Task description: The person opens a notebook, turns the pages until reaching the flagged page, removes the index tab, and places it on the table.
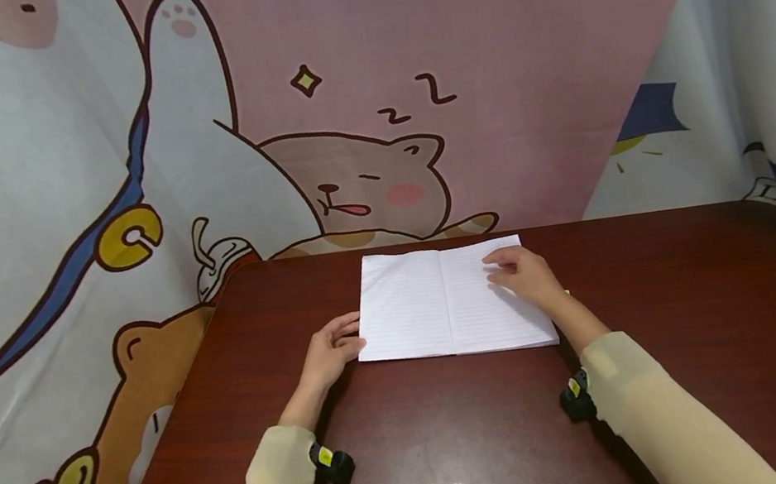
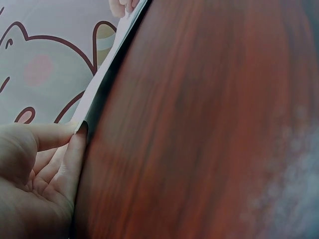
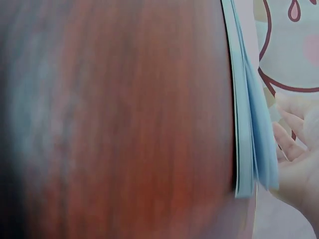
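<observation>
An open notebook (image 1: 405,306) with white lined pages lies flat on the table, its fold upright between the two pages. At its lower left corner, my left hand (image 1: 326,356) pinches the edge; in the left wrist view its thumb (image 2: 55,135) and a finger meet on that corner. Over the right page is my right hand (image 1: 529,278), fingers loosely bent and holding nothing. Seen from the right wrist, the notebook (image 3: 242,149) shows its page edges, with some sheets (image 3: 264,144) lifted a little apart beside the right hand (image 3: 299,164).
The dark reddish-brown table (image 1: 457,449) reflects light near the front. Behind it hangs a cartoon-printed cloth (image 1: 507,132), which also drapes along the left and right sides. Black devices with yellow marks sit at the left wrist (image 1: 334,463) and right wrist (image 1: 577,398).
</observation>
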`<state>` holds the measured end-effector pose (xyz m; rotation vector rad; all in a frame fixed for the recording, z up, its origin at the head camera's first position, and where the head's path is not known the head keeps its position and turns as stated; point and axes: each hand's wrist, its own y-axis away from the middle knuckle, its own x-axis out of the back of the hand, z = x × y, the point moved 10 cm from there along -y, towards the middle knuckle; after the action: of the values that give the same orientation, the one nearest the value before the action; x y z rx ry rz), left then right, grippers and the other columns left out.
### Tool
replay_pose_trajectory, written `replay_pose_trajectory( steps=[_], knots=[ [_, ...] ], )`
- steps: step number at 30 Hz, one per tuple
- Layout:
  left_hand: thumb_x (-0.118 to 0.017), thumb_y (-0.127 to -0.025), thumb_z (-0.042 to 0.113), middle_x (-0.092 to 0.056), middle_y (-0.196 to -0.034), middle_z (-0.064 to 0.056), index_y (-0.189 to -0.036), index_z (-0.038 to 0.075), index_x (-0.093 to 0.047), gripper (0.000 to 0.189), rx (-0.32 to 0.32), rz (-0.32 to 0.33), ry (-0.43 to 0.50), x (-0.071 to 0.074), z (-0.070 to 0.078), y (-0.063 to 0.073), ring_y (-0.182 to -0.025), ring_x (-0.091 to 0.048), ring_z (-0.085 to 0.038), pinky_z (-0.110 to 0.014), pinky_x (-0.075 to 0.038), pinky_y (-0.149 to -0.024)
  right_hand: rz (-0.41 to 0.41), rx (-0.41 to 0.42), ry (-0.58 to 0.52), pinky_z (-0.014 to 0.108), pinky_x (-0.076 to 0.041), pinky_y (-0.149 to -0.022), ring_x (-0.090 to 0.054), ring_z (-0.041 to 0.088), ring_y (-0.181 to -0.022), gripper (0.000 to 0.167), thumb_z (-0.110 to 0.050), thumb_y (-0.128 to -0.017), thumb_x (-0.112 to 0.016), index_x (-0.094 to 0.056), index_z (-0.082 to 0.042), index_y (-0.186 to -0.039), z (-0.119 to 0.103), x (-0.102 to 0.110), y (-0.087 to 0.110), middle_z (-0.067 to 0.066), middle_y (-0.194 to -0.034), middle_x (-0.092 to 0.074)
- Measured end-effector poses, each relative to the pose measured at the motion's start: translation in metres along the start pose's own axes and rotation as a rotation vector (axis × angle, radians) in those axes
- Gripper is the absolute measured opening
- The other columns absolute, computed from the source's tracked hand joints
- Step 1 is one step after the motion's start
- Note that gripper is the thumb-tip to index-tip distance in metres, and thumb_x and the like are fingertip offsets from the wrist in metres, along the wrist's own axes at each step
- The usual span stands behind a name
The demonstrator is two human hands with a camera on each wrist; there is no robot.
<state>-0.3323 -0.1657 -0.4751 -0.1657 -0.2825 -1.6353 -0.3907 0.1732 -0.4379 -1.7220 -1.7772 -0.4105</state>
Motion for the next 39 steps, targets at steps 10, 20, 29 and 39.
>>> replay_pose_trajectory(
  steps=[10, 20, 29, 39],
  knots=[
    [-0.064, -0.092, -0.004, -0.063, -0.132, -0.023, -0.138, 0.003, -0.058, 0.047, 0.000, 0.011, -0.006, -0.001, 0.000, -0.001, -0.107, -0.066, -0.026, -0.030, -0.057, -0.085, 0.077, -0.071, 0.029, 0.054, -0.044, -0.105, -0.055, 0.044, -0.119, 0.031, -0.008, -0.092, -0.068, -0.066, 0.004, -0.121, 0.010, 0.023, 0.007, 0.029, -0.136, -0.052],
    [-0.064, -0.092, -0.005, -0.065, -0.130, -0.022, -0.136, 0.005, -0.059, 0.046, 0.007, 0.025, -0.023, 0.000, 0.000, -0.001, -0.103, -0.068, -0.022, -0.032, -0.058, -0.085, 0.057, -0.185, 0.057, 0.055, -0.042, -0.106, -0.050, 0.046, -0.127, 0.051, -0.013, -0.094, -0.065, -0.051, 0.004, -0.140, 0.035, 0.030, 0.007, 0.032, -0.147, -0.040],
    [-0.064, -0.092, -0.004, -0.064, -0.131, -0.022, -0.137, 0.005, -0.059, 0.047, 0.005, 0.014, -0.020, 0.000, 0.001, -0.001, -0.106, -0.067, -0.026, -0.033, -0.057, -0.086, -0.009, -0.268, 0.054, 0.053, -0.043, -0.108, -0.047, 0.046, -0.132, 0.066, -0.017, -0.097, -0.062, -0.033, 0.009, -0.150, 0.045, 0.027, 0.008, 0.034, -0.146, -0.037],
    [-0.065, -0.091, -0.004, -0.065, -0.131, -0.020, -0.136, 0.007, -0.060, 0.047, 0.019, 0.017, -0.018, -0.001, 0.002, 0.000, -0.105, -0.068, -0.023, -0.033, -0.058, -0.085, -0.018, -0.259, 0.044, 0.052, -0.041, -0.110, -0.045, 0.048, -0.133, 0.060, -0.014, -0.097, -0.061, -0.038, 0.013, -0.146, 0.042, 0.026, 0.010, 0.036, -0.148, -0.035]
  ],
)
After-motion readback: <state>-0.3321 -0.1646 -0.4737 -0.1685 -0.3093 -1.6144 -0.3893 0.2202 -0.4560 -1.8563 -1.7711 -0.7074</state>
